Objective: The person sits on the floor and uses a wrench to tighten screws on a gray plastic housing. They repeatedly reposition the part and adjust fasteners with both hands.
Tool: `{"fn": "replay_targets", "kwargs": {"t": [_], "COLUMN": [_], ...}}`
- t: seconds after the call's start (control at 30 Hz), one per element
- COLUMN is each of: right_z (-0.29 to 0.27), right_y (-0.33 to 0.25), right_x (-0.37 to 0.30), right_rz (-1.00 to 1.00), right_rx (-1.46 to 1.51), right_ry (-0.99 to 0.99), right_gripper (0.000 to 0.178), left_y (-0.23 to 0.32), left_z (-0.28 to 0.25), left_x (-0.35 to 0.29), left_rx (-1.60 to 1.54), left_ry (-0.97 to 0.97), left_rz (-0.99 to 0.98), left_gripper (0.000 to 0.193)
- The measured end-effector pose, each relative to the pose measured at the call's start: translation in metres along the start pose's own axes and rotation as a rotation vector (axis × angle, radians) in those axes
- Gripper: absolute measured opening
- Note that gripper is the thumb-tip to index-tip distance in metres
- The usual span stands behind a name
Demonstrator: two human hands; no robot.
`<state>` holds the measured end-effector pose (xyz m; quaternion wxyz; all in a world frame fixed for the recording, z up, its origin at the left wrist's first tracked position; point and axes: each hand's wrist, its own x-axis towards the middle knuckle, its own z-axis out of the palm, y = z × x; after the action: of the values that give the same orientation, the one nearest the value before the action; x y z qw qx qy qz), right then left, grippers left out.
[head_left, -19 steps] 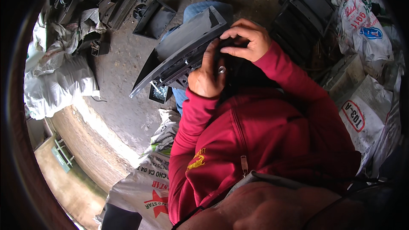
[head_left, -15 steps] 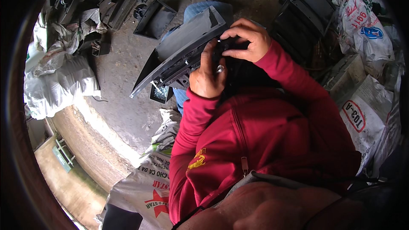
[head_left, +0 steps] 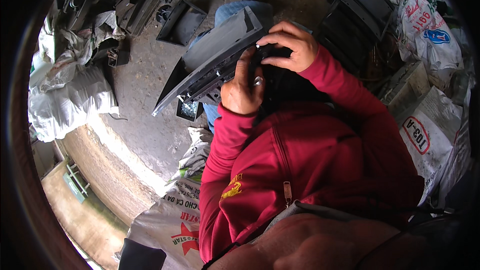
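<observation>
A long dark grey plastic housing point(head_left: 215, 45) with a flat, dusty face lies tilted across my knees. My left hand point(head_left: 243, 90), with a ring on one finger, grips its near edge, the index finger stretched along the ribs and the other fingers curled. My right hand point(head_left: 294, 47) holds the housing's right end, thumb and fingers curved on either side of it. A tiny bright piece, perhaps a screw, shows between the two hands. More shiny bits sit along the ribbed edge. Below the housing's left end is a small black box point(head_left: 188, 110) of small shiny metal pieces.
Dark plastic frames, among them an open tray point(head_left: 181, 21), lie on the floor at the far left. Stacked dark housings point(head_left: 357, 12) stand at the far right. Printed white sacks point(head_left: 425, 35) line the right side; a plastic bag point(head_left: 75, 100) lies left, another sack point(head_left: 170, 220) near me.
Very little differs. The housing and my left hand have shifted slightly; my right hand stays at the housing's right end.
</observation>
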<state>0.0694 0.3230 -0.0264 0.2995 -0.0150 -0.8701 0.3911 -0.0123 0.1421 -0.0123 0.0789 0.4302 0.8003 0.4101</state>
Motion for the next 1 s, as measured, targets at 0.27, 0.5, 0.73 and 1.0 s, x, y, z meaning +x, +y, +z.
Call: {"fn": "replay_targets", "kwargs": {"t": [0.27, 0.5, 0.73, 1.0], "right_z": [0.005, 0.004, 0.004, 0.001], "right_y": [0.007, 0.006, 0.012, 0.014], "right_x": [-0.004, -0.001, -0.002, 0.002], "right_rz": [-0.122, -0.091, -0.131, -0.17], "right_rx": [-0.089, -0.055, -0.082, -0.086], "right_ry": [0.075, 0.061, 0.05, 0.027], "right_gripper": [0.038, 0.036, 0.037, 0.037], "left_y": [0.012, 0.011, 0.006, 0.008], "left_z": [-0.006, -0.006, -0.006, -0.007], "left_x": [0.003, 0.003, 0.005, 0.003], "left_rx": [-0.018, -0.102, -0.045, 0.022], "left_ry": [-0.081, -0.05, -0.059, -0.054], "left_rz": [-0.142, -0.13, -0.074, -0.053], "left_gripper": [0.045, 0.043, 0.043, 0.047]}}
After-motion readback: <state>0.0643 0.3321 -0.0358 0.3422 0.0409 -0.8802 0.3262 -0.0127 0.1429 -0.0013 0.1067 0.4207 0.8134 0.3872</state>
